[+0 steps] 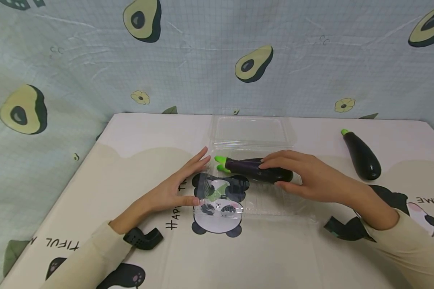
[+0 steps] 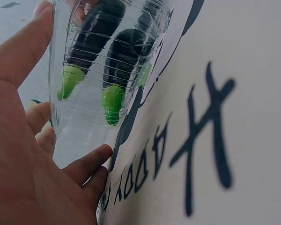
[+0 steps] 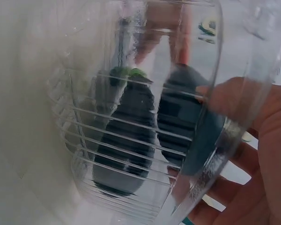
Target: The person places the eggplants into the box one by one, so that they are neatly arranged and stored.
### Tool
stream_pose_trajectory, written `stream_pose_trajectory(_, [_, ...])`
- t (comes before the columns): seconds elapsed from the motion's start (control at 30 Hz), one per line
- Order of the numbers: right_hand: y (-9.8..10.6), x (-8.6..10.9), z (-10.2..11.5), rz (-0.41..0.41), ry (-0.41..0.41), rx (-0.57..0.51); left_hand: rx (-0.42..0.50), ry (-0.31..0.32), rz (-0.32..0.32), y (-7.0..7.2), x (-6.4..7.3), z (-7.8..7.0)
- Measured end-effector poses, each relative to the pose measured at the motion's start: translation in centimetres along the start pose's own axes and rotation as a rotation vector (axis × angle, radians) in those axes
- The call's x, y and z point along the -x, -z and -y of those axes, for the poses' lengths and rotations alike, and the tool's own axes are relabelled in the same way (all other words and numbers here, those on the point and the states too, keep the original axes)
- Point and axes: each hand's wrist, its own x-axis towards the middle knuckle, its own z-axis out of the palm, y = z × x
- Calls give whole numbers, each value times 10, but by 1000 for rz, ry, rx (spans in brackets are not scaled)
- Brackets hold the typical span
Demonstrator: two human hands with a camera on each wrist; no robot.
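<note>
A clear plastic clamshell box (image 1: 271, 204) lies on the table with its lid (image 1: 251, 130) folded back. My right hand (image 1: 307, 176) reaches into the box and grips a dark purple eggplant (image 1: 249, 169) by its rounded end, thumb on the near side. A second eggplant (image 3: 124, 140) lies beside and below it in the box. Both green stems point left, towards my left hand (image 1: 170, 190), which is spread at the box's left wall. In the left wrist view, its fingertips are right at the clear plastic side, thumb and fingers apart.
Another eggplant (image 1: 361, 156) lies on the table to the right, beyond my right forearm. The tabletop (image 1: 275, 257) has a cover printed with pandas and lettering. A hanging sheet with avocado prints (image 1: 202, 60) stands right behind the table's far edge.
</note>
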Motion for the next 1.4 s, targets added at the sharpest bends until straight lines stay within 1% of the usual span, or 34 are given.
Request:
stream_pose_trajectory(0.27, [-4,1,-1,56,-6,9,2,-1,-1,0,0,-2])
stream_pose_trajectory(0.57, [-8,-2,-5,67,29,31,-7,-26,-4,1,0,-1])
stream_pose_trajectory(0.77, [-10,-3,-8,79,42,21,-11,-18,-1,1,-1,-2])
stream_pose_trajectory(0.9, [-11,-2,-7,102,23,10,-8,-16,0,1,0,-2])
stream_pose_trajectory(1.17, [-12,0,-7,146,-65,24,6,-31,6,1,-1,-1])
stream_pose_trajectory(1.4, [-13,1,-7,142,-65,19,3,-32,3,1,0,0])
